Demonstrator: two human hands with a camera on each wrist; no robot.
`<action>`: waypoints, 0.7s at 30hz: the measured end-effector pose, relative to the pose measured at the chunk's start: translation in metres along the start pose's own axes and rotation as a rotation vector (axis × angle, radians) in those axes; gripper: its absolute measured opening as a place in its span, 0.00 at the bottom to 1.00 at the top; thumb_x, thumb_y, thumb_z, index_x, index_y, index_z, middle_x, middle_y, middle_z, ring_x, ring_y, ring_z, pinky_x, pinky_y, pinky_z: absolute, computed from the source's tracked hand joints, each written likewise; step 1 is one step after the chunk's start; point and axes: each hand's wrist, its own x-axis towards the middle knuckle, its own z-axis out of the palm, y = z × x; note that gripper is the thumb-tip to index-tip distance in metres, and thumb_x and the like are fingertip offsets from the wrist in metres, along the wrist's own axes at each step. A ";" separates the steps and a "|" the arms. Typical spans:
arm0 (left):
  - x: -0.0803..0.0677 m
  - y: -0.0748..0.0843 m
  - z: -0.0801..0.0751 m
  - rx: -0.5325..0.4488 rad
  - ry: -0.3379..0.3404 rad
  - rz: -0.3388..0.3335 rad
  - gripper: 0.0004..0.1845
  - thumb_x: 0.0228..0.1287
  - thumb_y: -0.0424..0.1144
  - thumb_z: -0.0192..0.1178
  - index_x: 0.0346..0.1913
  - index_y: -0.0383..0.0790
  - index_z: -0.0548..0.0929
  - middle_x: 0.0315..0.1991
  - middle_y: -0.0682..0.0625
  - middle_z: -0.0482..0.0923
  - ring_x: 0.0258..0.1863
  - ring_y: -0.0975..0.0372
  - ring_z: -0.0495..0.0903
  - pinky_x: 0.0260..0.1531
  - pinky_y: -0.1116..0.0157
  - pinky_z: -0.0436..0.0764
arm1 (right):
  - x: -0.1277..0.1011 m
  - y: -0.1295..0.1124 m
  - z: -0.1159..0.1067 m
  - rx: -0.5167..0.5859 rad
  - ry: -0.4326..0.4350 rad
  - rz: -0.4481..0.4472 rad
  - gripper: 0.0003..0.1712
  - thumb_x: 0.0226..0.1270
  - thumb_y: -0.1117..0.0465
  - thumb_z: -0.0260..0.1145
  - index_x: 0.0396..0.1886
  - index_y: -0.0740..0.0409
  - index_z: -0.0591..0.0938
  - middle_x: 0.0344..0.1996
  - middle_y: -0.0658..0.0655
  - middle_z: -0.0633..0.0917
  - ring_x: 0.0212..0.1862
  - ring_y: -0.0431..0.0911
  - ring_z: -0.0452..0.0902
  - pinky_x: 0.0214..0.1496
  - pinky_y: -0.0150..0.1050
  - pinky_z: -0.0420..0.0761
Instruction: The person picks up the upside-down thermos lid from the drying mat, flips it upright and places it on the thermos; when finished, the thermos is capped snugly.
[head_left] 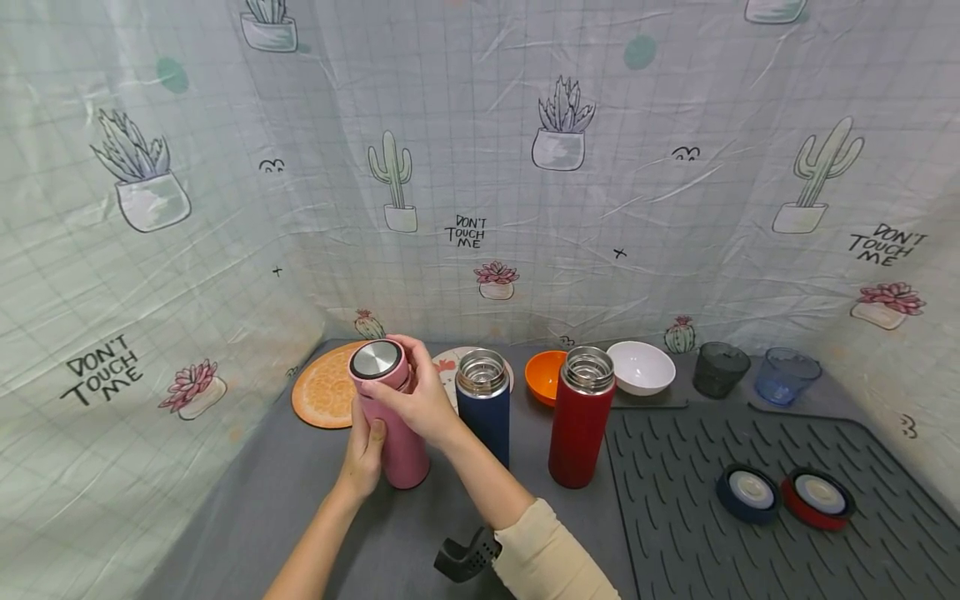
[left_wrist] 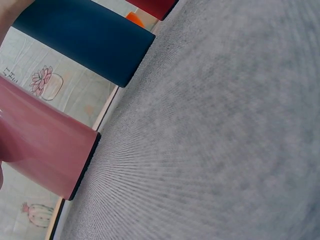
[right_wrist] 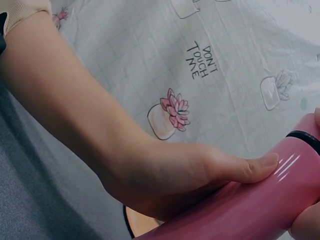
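Grey table [head_left: 285,500] against cactus cloth: pink flask [head_left: 397,442] upright at 9 o'clock of blue flask [head_left: 486,412], body gripped by left hand [head_left: 365,454] to steady, lid [head_left: 376,359] clasped by right hand [head_left: 420,398].

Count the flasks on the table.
3: a pink flask gripped by both hands, a navy flask beside it, and a red flask further right. None looks hidden.
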 end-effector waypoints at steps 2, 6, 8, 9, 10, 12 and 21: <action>0.000 0.000 0.000 -0.012 -0.008 0.001 0.27 0.73 0.41 0.36 0.69 0.34 0.45 0.61 0.52 0.57 0.57 0.63 0.62 0.53 0.73 0.63 | 0.000 0.001 0.001 -0.009 0.015 0.010 0.37 0.53 0.71 0.66 0.62 0.63 0.60 0.52 0.57 0.69 0.50 0.42 0.71 0.49 0.36 0.75; 0.000 0.000 0.000 -0.014 -0.014 0.002 0.27 0.73 0.40 0.36 0.69 0.34 0.44 0.60 0.51 0.58 0.55 0.63 0.63 0.51 0.72 0.64 | 0.000 0.000 0.001 -0.020 0.013 0.047 0.36 0.58 0.65 0.62 0.65 0.62 0.57 0.54 0.58 0.69 0.51 0.42 0.70 0.51 0.35 0.73; 0.000 0.000 0.000 -0.010 -0.008 0.003 0.26 0.73 0.40 0.36 0.68 0.32 0.46 0.57 0.52 0.60 0.52 0.64 0.65 0.48 0.73 0.65 | 0.000 0.000 0.000 -0.011 -0.004 0.049 0.35 0.61 0.62 0.57 0.66 0.63 0.56 0.56 0.63 0.68 0.52 0.43 0.69 0.53 0.34 0.70; -0.001 -0.001 0.000 -0.009 -0.005 0.005 0.26 0.73 0.40 0.37 0.67 0.32 0.46 0.56 0.52 0.61 0.51 0.64 0.65 0.46 0.73 0.66 | 0.000 -0.001 0.000 -0.003 -0.011 0.045 0.34 0.62 0.62 0.55 0.67 0.64 0.57 0.56 0.65 0.69 0.53 0.43 0.69 0.54 0.34 0.69; -0.001 -0.001 0.000 -0.010 -0.003 0.011 0.26 0.73 0.40 0.37 0.67 0.31 0.47 0.54 0.52 0.62 0.49 0.64 0.66 0.45 0.73 0.66 | 0.000 -0.002 -0.001 0.004 -0.015 0.038 0.34 0.62 0.61 0.53 0.66 0.65 0.57 0.56 0.66 0.69 0.53 0.43 0.68 0.54 0.33 0.69; 0.000 -0.001 0.000 -0.017 -0.001 0.010 0.26 0.73 0.41 0.37 0.67 0.31 0.48 0.54 0.52 0.62 0.49 0.64 0.66 0.45 0.73 0.66 | 0.000 -0.003 0.000 0.020 -0.007 0.040 0.32 0.60 0.62 0.55 0.65 0.65 0.59 0.54 0.65 0.70 0.51 0.43 0.69 0.52 0.33 0.70; 0.000 -0.003 0.000 -0.030 -0.003 0.022 0.26 0.73 0.40 0.36 0.68 0.31 0.46 0.56 0.52 0.61 0.51 0.63 0.66 0.46 0.73 0.66 | 0.000 -0.002 -0.001 -0.002 -0.015 0.067 0.34 0.62 0.61 0.54 0.67 0.62 0.57 0.57 0.63 0.68 0.54 0.43 0.68 0.55 0.35 0.68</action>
